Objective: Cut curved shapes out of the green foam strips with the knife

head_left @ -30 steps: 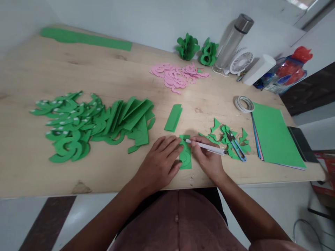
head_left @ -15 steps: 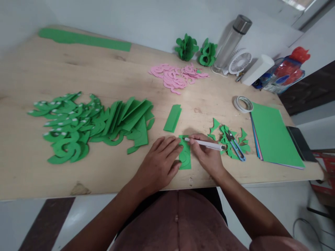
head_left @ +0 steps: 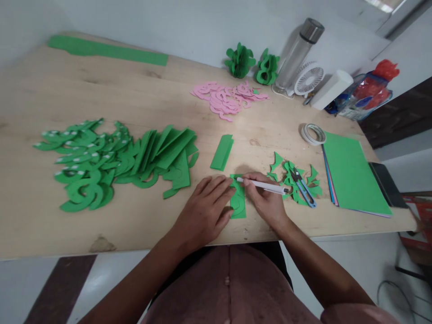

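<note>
Green paper cutouts (head_left: 87, 157) lie heaped at left. The left hand (head_left: 205, 211), flat with fingers extended, presses a green paper strip (head_left: 239, 209) near the table's front edge; the right hand (head_left: 265, 198) grips a white pen (head_left: 263, 185) over it, beside blue-handled thread snips (head_left: 305, 189).

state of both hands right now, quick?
Left hand: open, palm down, at the drawn-on paper's left edge.
Right hand: closed, holding the pen.

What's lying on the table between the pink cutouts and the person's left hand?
The head view shows a narrow green paper piece between the pink cutouts and the left hand.
</note>
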The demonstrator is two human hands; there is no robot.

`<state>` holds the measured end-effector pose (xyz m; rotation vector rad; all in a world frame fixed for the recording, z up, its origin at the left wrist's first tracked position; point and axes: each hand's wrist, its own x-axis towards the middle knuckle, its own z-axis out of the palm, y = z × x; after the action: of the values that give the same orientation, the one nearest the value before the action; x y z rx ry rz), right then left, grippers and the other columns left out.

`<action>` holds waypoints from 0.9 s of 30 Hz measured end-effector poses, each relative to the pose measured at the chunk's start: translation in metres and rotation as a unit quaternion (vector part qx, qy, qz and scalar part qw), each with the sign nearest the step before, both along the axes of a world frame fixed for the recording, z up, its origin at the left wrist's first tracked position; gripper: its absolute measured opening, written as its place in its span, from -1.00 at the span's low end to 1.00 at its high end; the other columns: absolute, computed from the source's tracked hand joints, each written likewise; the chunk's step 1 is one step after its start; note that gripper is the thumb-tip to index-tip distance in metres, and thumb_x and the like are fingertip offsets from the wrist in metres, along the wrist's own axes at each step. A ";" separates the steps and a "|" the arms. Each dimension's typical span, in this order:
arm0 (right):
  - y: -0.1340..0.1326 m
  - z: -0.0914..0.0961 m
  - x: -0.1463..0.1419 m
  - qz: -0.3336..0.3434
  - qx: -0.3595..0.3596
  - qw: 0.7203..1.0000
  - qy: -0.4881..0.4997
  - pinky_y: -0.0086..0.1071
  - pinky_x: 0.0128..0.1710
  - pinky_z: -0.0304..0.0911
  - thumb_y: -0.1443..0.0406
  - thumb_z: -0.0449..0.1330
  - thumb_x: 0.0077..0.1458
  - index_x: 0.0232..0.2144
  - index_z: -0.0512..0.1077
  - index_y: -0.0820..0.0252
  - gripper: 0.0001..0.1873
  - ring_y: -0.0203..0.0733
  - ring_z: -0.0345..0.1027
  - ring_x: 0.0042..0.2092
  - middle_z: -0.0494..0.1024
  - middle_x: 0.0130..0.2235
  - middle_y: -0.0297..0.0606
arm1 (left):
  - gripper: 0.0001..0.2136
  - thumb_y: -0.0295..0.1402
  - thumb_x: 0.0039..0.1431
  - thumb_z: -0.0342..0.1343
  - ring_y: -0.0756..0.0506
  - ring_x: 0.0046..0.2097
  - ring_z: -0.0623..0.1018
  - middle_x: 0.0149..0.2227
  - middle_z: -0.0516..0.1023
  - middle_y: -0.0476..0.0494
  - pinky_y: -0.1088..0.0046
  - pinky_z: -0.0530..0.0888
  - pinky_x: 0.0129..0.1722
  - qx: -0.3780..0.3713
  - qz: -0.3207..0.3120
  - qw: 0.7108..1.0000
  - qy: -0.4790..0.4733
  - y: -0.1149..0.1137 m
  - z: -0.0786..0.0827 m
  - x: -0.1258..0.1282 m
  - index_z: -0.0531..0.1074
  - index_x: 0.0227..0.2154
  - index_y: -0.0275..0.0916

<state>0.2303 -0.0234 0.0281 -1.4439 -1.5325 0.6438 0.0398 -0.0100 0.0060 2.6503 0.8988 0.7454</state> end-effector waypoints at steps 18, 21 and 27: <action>-0.007 0.001 0.002 -0.016 -0.022 1.000 -0.015 -0.27 -0.23 0.44 0.23 0.19 0.21 -0.31 0.56 0.08 -0.85 -0.15 0.56 -0.27 0.67 -0.31 -0.27 | -0.66 -0.36 0.31 -0.02 -0.30 0.26 0.39 0.19 0.46 -0.33 -0.06 0.31 0.27 -0.019 0.000 1.000 -0.006 0.000 0.000 -0.001 0.43 0.09 -0.27; -0.008 0.001 0.002 -0.020 -0.021 0.999 -0.025 -0.27 -0.23 0.44 0.22 0.19 0.22 -0.31 0.56 0.09 -0.84 -0.15 0.56 -0.27 0.67 -0.31 -0.25 | -0.66 -0.36 0.32 -0.02 -0.30 0.25 0.39 0.19 0.46 -0.34 -0.07 0.31 0.26 -0.015 -0.001 1.000 -0.008 0.000 0.000 0.000 0.43 0.09 -0.29; -0.011 0.002 0.002 -0.025 -0.010 0.999 -0.033 -0.27 -0.21 0.45 0.21 0.18 0.23 -0.32 0.56 0.08 -0.83 -0.15 0.57 -0.26 0.67 -0.31 -0.27 | -0.66 -0.36 0.31 -0.02 -0.30 0.26 0.38 0.19 0.46 -0.34 -0.07 0.31 0.27 -0.015 -0.003 1.000 -0.007 0.000 -0.001 0.000 0.43 0.08 -0.30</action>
<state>0.2319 -0.0345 0.0300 -1.5278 -1.5394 0.5879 0.0394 -0.0097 0.0050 2.6180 0.8903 0.7416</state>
